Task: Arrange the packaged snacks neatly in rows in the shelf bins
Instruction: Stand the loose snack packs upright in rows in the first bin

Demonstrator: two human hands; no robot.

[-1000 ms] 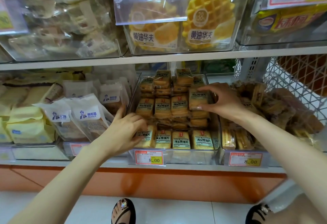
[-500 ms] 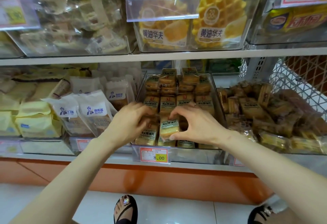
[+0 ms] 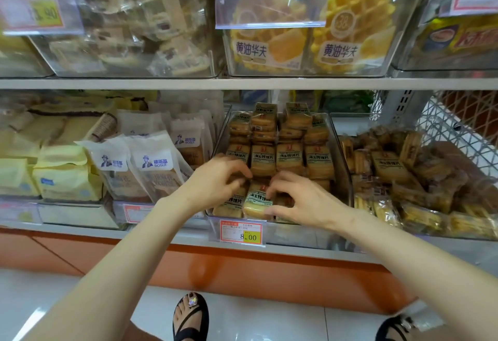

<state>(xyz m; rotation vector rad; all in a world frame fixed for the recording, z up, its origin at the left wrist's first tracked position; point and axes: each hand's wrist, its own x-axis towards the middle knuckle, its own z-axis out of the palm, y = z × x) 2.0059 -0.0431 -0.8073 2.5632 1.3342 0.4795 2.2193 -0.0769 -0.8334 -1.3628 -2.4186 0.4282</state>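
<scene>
snack pack [image 3: 257, 200] stands tall in bin [image 3: 341, 157] front row, between both hands | right hand [image 3: 299, 200] nearer, grip pinches its right edge | left hand [image 3: 215, 181] grip curled, cannot tell if holding

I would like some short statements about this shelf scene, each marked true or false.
The left hand and the right hand both reach into the clear plastic middle bin on the lower shelf. True.
The red-framed price tag on this bin reads 5.00. False: it reads 8.00.
The right hand pinches a small tan toast packet in the front row. True.
The yellow waffle packs stand on the lower shelf. False: they are in an upper-shelf bin.
The brown packets in the right bin lie in neat rows. False: they lie jumbled.
</scene>
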